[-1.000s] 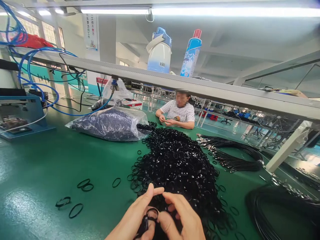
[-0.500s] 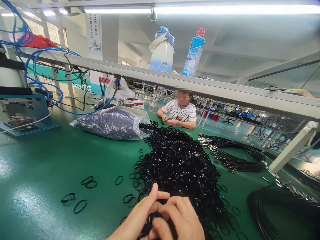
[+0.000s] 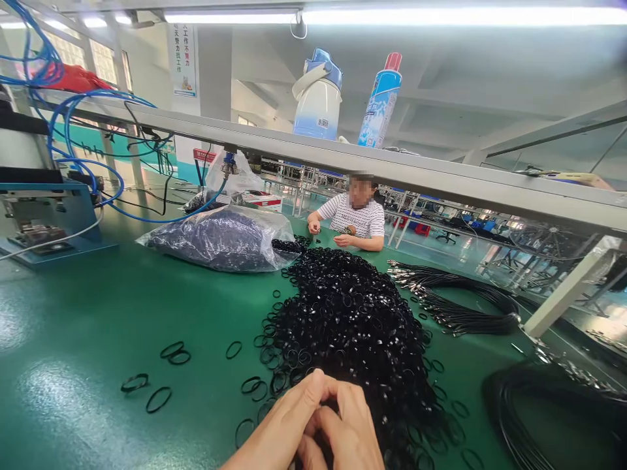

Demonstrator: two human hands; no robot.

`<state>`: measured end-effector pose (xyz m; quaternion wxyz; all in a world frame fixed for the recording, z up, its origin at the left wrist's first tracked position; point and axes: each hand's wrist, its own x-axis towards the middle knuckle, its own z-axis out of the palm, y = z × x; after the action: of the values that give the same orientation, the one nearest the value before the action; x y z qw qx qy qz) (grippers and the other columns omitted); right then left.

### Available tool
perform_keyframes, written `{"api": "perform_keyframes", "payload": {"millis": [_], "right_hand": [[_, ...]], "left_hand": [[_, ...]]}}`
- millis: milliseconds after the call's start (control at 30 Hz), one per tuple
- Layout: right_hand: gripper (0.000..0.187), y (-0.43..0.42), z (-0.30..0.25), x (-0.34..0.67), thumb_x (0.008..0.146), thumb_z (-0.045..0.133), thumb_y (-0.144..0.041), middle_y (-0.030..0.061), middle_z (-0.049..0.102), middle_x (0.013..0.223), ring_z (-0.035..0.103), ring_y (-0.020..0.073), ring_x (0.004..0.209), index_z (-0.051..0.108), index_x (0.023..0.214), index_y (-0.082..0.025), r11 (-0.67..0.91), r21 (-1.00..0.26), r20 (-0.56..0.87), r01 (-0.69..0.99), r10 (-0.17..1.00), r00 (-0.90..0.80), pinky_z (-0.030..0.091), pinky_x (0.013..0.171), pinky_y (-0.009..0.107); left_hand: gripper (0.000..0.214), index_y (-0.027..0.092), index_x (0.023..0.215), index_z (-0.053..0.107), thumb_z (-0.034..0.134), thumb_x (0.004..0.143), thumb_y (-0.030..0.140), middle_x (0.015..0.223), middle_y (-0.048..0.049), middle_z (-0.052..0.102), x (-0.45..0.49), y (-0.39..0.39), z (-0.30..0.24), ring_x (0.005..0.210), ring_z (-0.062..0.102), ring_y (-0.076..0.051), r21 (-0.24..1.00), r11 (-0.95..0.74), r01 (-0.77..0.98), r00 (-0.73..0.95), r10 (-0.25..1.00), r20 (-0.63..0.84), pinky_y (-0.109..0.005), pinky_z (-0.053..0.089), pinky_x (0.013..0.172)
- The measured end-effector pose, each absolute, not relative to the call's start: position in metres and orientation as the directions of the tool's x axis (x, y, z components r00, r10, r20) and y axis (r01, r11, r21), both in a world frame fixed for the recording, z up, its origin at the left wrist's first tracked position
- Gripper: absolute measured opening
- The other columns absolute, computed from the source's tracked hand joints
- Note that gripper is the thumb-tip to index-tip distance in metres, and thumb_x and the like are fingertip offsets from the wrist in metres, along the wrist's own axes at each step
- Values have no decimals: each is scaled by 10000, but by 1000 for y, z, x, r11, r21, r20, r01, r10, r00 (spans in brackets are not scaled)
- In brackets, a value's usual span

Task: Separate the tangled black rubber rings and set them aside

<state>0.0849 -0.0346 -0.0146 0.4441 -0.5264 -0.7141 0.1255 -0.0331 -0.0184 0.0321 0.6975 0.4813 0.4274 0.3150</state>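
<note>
My left hand (image 3: 289,421) and my right hand (image 3: 345,424) meet at the near edge of a large heap of black rings (image 3: 350,313). Their fingertips press together, with the fingers curled inward. Whatever lies between them is hidden behind the fingers and the backs of the hands. Thin flat loops make up the heap, which runs away from me across the green table (image 3: 98,313). A few loose rings (image 3: 159,399) lie to the left of my hands, apart from the heap.
A clear plastic bag (image 3: 215,238) of dark pieces lies behind the heap. Bundled black cords (image 3: 460,303) and a dark coil (image 3: 553,411) lie right. A person (image 3: 360,219) sits opposite. Overhead, a shelf bar (image 3: 416,166) carries a jug (image 3: 318,98) and a spray can (image 3: 381,101).
My fingers have closed in together, and the left thumb has come down against the right fingers. Across the table, the person's hands have moved farther apart.
</note>
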Motion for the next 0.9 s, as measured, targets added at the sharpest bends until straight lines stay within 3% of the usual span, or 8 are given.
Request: {"api": "perform_keyframes", "payload": {"millis": [100,200,267,400,500,633,800,900], "right_hand": [[149,-29,-13,96,751,549,-149,24,614,926,570,199,892,625,659,-237,381,-711,439,591,897,-50,457,781,299],[168,-21,-9,114,797,570,-272,38,641,909,588,212,886,663,662,-237,262,-786,303,560,953,-20,462,726,290],[158,-17,-8,123,788,590,-303,40,652,897,601,213,856,668,673,-228,209,-828,243,520,970,-4,455,669,274],[190,-14,-12,130,811,564,-329,46,647,872,608,206,842,643,695,-201,210,-866,224,453,974,-24,448,642,249],[231,-13,-14,132,846,512,-366,40,634,841,596,195,808,623,739,-195,215,-851,245,480,970,0,442,641,243],[282,-15,-12,128,881,450,-411,18,613,797,578,174,766,590,748,-205,241,-831,277,501,961,-4,429,628,232],[185,-25,-7,113,865,497,-399,6,596,890,570,169,795,593,866,-241,357,-767,460,533,885,69,413,638,245],[140,-29,-10,106,846,539,-368,15,568,891,546,193,827,583,819,-237,389,-659,559,644,826,74,407,711,287]], "left_hand": [[554,183,987,585,365,815,660,536,53,545,-34,-14,25,279,381,-41,958,284,47,421,864,-277,-143,165,273],[428,160,799,577,489,797,579,668,7,621,-37,-9,17,252,344,-6,975,190,118,402,888,-222,-156,131,271],[361,155,712,546,548,784,509,677,5,621,-37,-6,13,268,346,3,985,125,120,384,909,-162,-156,125,294],[329,170,683,495,486,831,463,616,44,568,-36,-5,10,283,338,1,990,93,106,311,943,-122,-154,144,328],[332,188,691,466,463,838,485,553,72,530,-37,-3,10,273,280,-2,989,98,107,277,953,-124,-154,133,319],[345,210,701,461,451,834,528,379,130,356,-40,0,10,275,169,-27,982,144,120,307,935,-175,-151,121,292],[303,196,750,482,505,822,490,699,56,546,-38,-4,11,305,279,5,987,149,62,383,909,-162,-139,123,274],[267,204,756,469,513,825,458,631,84,490,-37,-8,14,307,258,2,982,181,59,387,902,-190,-136,115,276]]}}
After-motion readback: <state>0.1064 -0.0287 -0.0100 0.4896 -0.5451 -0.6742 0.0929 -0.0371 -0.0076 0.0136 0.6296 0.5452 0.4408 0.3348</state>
